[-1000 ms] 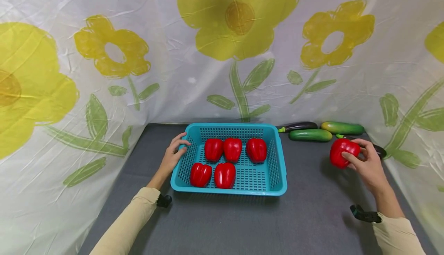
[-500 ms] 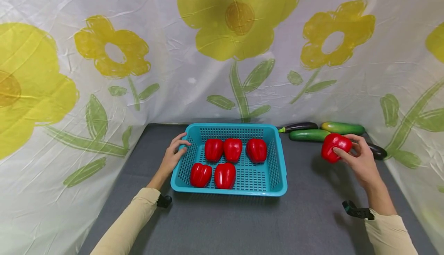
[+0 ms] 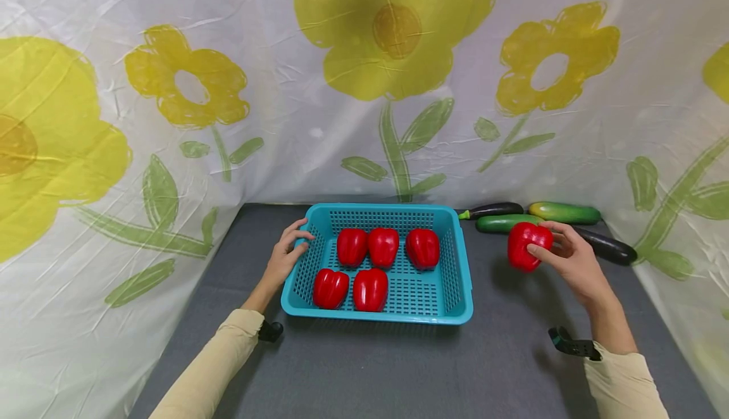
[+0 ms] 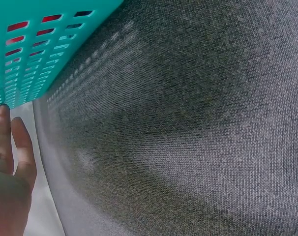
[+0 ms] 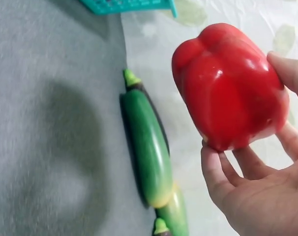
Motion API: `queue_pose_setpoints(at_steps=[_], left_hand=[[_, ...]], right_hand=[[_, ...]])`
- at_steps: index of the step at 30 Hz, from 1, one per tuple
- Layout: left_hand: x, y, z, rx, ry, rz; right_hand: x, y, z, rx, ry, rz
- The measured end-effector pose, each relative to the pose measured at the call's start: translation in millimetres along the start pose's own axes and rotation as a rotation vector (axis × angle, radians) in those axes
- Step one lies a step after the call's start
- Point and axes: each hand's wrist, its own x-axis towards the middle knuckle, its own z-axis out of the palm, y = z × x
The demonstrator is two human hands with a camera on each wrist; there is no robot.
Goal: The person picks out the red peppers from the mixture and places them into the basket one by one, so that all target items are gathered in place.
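In the head view, a glossy red bell pepper [image 3: 525, 247] hangs above the dark tabletop, held by my right hand [image 3: 576, 266] between thumb and fingertips. The right wrist view shows this pepper [image 5: 227, 93] up close, the thumb on one side and the fingers beneath. A turquoise mesh basket [image 3: 376, 315] stands left of it with several red peppers inside, among them one at the front [image 3: 370, 290] and one at the right [image 3: 423, 248]. My left hand [image 3: 281, 259] rests at the basket's left rim with loosely extended fingers; the left wrist view shows fingers [image 4: 23, 142] beside the mesh wall.
Behind the right hand lie green cucumbers [image 3: 564, 212] and dark eggplants [image 3: 607, 247], one eggplant [image 3: 495, 210] close to the basket's back right corner. A white cloth with yellow flowers [image 3: 395, 33] hangs along the back and sides of the dark table [image 3: 364, 368].
My right hand has carried the pepper leftward toward the basket, revealing more of the eggplant behind. The left hand and the basket stay where they were.
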Motion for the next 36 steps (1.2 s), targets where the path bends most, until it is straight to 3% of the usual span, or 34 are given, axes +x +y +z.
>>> queue_pose_setpoints(at_steps=[20, 28, 36], left_hand=[[1.1, 1.2, -0.3, -0.008, -0.004, -0.004], [0.4, -0.4, 0.4, -0.008, 0.008, -0.005], [0.2, 0.5, 0.2, -0.006, 0.005, 0.006]], right_hand=[[17.2, -30.6, 42.2, 0.049, -0.03, -0.053], [24.6, -46.2, 57.3, 0.109, -0.086, -0.104], [31.4, -57.2, 70.2, 0.161, -0.177, -0.095]])
